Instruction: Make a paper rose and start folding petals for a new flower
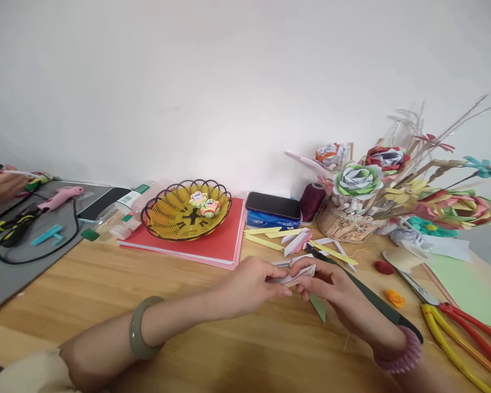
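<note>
A small folded paper [295, 277] is held up over the middle of the tabletop [188, 316]. Its left end is pinched by the left hand [253, 284], and its right end is pinched by the fingers of the right hand [329, 281]. A green strip [318, 309] is seen just under the right hand; whether it is joined to the folded paper cannot be told. A green bangle [140, 330] is worn on the left arm, and pink beads [401, 352] are worn on the right wrist.

Just beyond the hands, yellow and white strips [265, 242] are scattered. Farther back, a black phone [273, 204] is laid on a blue pack [265, 219]. To the left, two little paper flowers [210, 208] are kept in a yellow basket [167, 214], which is set on red paper [229, 243]. At the far right, big paper flowers [358, 181] are stood in a pot [346, 226]. Scissors [429, 298] with red and yellow handles are placed at the right. At the far left, a pink glue gun [63, 197] is left on a grey mat [4, 297], near another person's hand [2, 186].
</note>
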{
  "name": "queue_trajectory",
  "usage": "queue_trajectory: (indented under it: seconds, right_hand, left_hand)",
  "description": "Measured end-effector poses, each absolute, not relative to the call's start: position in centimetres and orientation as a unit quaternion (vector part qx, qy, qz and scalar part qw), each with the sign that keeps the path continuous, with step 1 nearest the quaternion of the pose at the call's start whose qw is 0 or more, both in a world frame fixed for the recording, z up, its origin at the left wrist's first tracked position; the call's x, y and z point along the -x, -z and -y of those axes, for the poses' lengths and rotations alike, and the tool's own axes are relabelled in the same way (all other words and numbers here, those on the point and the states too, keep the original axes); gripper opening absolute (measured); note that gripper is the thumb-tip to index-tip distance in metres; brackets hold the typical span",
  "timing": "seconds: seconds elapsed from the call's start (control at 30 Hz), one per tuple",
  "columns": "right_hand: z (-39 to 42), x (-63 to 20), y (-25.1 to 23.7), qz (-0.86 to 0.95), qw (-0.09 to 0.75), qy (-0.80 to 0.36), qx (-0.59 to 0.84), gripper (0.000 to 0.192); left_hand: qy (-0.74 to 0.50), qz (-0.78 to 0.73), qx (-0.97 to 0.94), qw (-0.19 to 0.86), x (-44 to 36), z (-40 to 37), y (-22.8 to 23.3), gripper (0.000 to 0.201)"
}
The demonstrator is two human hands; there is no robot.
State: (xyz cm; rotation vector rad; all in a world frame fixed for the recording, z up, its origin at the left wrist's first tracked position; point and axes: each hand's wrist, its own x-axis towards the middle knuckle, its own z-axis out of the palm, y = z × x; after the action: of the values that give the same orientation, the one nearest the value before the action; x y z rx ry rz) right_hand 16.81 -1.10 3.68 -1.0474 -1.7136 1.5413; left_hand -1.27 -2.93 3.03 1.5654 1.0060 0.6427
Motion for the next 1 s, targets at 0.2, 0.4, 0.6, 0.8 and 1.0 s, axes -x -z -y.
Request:
queue_trajectory:
  seconds: [0.2, 0.4, 0.6, 0.8, 1.0]
  right_hand:
    - [1.5, -17.2, -4.3, 0.735, 0.258, -0.441, 0.446, 0.031]
    - [2.4, -16.7, -2.8, 0.808, 0.210, -0.335, 0.436, 0.015]
    - [3.6, -16.6, -1.5, 0.815, 0.195, -0.308, 0.450, 0.011]
    - [4.5, -16.3, -0.1, 0.833, 0.214, -0.257, 0.441, 0.011]
    - [4.4, -16.3, 0.6, 0.878, 0.219, -0.136, 0.403, 0.009]
  left_hand:
    - [-0.205, -0.419, -0.864, 0.186, 1.8, 3.5, -2.3, 0.030]
    - [-0.165, -0.406, -0.886, 0.150, 1.9, 3.8, -0.9, 0.029]
    - [-0.198, -0.395, -0.868, 0.229, 2.6, 4.5, -1.1, 0.033]
    - [-0.213, -0.453, -0.838, 0.219, 2.7, 4.9, -0.5, 0.016]
    - [-0.252, -0.424, -0.859, 0.138, 2.6, 4.6, 0.8, 0.018]
